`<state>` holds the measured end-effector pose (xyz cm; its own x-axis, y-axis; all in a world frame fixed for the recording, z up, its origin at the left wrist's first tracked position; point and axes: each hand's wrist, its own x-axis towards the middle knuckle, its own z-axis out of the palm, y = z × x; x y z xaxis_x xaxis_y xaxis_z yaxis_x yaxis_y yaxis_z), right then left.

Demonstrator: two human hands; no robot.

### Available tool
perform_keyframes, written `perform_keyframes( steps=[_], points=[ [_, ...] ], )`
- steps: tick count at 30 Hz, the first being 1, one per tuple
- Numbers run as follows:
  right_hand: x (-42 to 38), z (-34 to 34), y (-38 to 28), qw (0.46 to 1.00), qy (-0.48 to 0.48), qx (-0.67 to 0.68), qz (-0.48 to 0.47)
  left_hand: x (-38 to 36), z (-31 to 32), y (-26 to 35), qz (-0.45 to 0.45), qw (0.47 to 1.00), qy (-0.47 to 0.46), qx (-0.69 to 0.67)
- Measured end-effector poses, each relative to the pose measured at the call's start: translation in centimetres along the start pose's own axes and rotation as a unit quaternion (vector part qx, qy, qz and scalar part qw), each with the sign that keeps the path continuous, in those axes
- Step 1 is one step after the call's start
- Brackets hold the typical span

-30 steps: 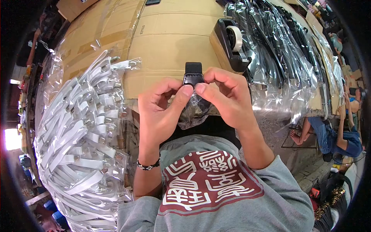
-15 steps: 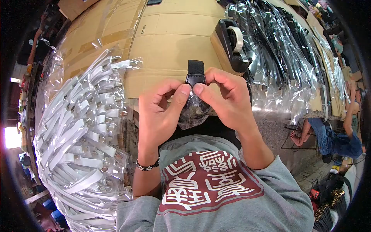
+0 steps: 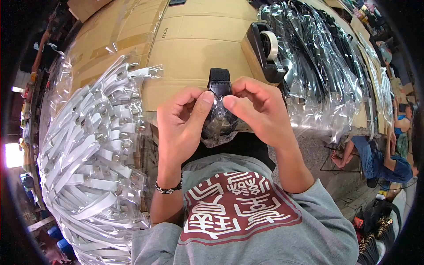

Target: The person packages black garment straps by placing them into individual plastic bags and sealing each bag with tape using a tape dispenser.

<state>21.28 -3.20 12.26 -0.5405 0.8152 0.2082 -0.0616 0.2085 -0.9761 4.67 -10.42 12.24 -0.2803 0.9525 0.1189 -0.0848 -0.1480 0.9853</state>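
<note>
Between my hands, at the table's near edge, is a black elastic strap (image 3: 219, 75) with a stitched, leather-like end piece. A clear plastic bag (image 3: 219, 126) covers its lower part, which hangs toward my lap. My left hand (image 3: 183, 119) pinches the left side of the end piece, its thumb on top. On the right side, my right hand (image 3: 260, 112) is closed at the strap and the bag's upper part, thumb in front and curled fingers behind. Exactly how much of the bag each hand grips is hidden by the fingers.
White straps in clear bags (image 3: 95, 154) are heaped on the left. A black tape dispenser (image 3: 264, 53) stands on the cardboard-covered table (image 3: 194, 53). Bagged black straps (image 3: 309, 66) lie beyond it to the right. Another person (image 3: 380, 154) sits at far right.
The strap's upper end has shifted slightly left and tilted. My right thumb has moved a little away from my left thumb, and more of the bag shows between them.
</note>
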Motion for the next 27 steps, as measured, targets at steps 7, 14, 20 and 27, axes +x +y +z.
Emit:
perform_keyframes(
  steps=[7, 14, 20, 27],
  points=[
    [-0.1, 0.0, 0.7, 0.999, 0.029, -0.016, 0.022, 0.0, 0.3, -0.9, 0.02, 1.0, 0.0, 0.022],
    [0.0, 1.0, 1.7, 0.998, 0.044, 0.03, -0.023, -0.1, 0.0, -0.7, 0.02, 0.999, 0.021, 0.042],
    [-0.2, 1.1, -0.1, 0.994, 0.065, -0.071, -0.049, -0.4, 0.3, -0.1, 0.043, 0.999, 0.017, -0.003],
    [0.3, 1.7, 0.6, 0.994, 0.073, -0.037, -0.076, -0.1, 0.0, 0.2, 0.016, 0.999, 0.031, -0.023]
  ],
)
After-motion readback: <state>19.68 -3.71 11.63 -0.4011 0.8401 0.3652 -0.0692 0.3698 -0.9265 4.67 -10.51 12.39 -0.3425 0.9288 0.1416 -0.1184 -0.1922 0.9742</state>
